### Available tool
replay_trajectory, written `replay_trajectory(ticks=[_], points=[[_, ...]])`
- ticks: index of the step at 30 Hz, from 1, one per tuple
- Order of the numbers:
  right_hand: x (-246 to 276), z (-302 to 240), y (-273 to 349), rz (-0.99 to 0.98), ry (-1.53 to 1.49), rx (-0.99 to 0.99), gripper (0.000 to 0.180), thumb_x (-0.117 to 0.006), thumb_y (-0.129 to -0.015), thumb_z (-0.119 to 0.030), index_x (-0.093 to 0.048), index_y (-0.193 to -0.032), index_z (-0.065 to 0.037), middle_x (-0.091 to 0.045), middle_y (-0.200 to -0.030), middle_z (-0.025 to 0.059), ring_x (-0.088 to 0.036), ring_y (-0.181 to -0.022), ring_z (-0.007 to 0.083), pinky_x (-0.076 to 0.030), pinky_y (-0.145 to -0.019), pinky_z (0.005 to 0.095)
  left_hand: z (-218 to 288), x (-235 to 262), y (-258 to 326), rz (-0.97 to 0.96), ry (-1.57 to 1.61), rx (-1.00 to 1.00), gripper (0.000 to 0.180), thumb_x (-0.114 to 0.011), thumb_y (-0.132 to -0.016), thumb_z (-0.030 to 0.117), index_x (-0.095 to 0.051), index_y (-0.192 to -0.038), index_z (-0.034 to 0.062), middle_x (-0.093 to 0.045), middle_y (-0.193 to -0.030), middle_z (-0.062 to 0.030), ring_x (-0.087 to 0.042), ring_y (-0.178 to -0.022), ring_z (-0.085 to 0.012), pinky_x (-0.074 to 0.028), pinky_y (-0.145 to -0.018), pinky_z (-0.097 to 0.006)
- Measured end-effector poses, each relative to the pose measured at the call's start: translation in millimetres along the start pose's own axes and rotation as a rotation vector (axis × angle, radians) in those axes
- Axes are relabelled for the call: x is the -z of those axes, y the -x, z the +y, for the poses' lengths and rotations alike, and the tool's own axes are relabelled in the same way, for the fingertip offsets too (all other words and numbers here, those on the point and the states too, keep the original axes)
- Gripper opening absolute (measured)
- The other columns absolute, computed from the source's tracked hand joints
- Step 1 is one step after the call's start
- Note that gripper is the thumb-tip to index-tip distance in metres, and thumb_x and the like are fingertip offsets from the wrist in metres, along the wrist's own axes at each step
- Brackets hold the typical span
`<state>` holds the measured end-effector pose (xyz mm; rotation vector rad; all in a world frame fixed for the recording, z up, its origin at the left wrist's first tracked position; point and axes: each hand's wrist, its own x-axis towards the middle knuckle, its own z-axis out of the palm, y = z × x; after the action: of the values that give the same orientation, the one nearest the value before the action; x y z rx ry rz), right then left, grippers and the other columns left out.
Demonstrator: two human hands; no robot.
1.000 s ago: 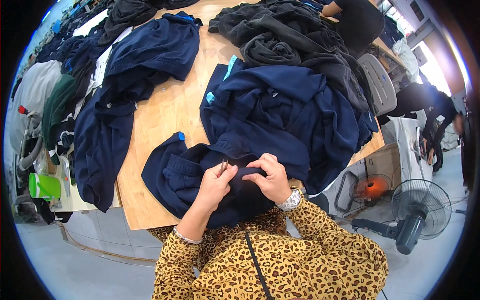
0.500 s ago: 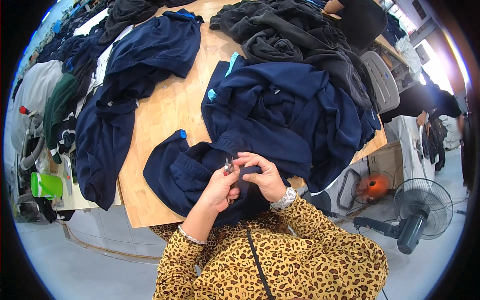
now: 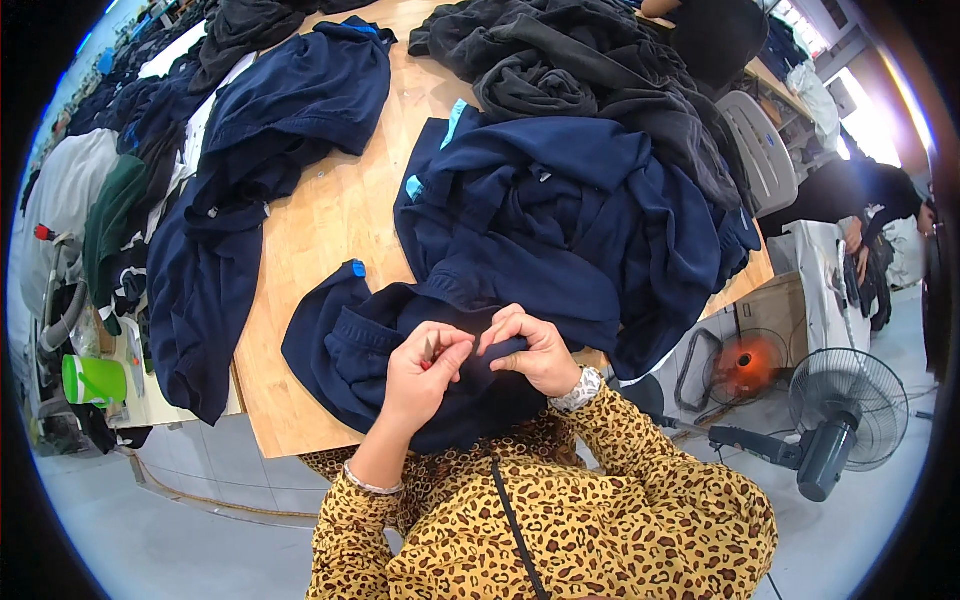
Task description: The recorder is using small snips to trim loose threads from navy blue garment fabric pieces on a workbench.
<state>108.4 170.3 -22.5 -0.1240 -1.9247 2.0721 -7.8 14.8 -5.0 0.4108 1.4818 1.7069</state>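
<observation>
A navy garment point(image 3: 380, 345) lies bunched at the table's near edge, with a gathered band and a small blue tab. My right hand point(image 3: 538, 352) pinches a fold of it between thumb and fingers. Close beside it on the left, my left hand point(image 3: 425, 372) is closed around a pair of thread snips point(image 3: 429, 353), mostly hidden in the palm. Its thumb and forefinger press together near the cloth; whether they pinch a thread is too small to tell. Behind both hands rises a larger heap of navy garments point(image 3: 560, 215) with light blue tabs.
Dark grey garments point(image 3: 540, 60) are piled at the wooden table's point(image 3: 330, 215) far side. More navy clothing point(image 3: 210, 290) hangs over its left edge. A green bucket point(image 3: 94, 380) stands left, a fan point(image 3: 840, 420) right. Other people work at the far right.
My left hand has drawn slightly left, away from my right hand, and turned so the snips' blades no longer point up in view. My right hand keeps its pinch on the cloth.
</observation>
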Motion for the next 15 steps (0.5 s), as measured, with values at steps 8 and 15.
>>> replay_trajectory(ticks=[8, 15], points=[[1.5, -2.7, 1.1, -0.014, 0.140, -0.018, 0.025, -0.077, -0.067, -0.001, -0.063, -0.087, -0.007, -0.064, -0.091, -0.0011, -0.047, -0.096, 0.0164, -0.038, -0.089, 0.0303, 27.4, -1.2, -0.6, -0.201, -0.799, -0.745, 0.012, -0.070, -0.078, 0.002, -0.064, -0.088, 0.0007, -0.063, -0.082, -0.0080, -0.063, -0.063, -0.0198, -0.049, -0.053, -0.027], [-0.5, -7.5, 0.8, -0.021, 0.528, 0.029, 0.024, -0.077, -0.067, -0.010, -0.067, -0.089, -0.009, -0.057, -0.082, -0.0013, -0.049, -0.090, 0.0172, -0.035, -0.087, 0.0314, 42.6, -9.2, 4.2, -0.327, -1.282, -0.850, 0.020, -0.071, -0.066, 0.001, -0.058, -0.080, 0.0049, -0.057, -0.074, -0.0059, -0.061, -0.060, -0.0211, -0.050, -0.052, -0.030]])
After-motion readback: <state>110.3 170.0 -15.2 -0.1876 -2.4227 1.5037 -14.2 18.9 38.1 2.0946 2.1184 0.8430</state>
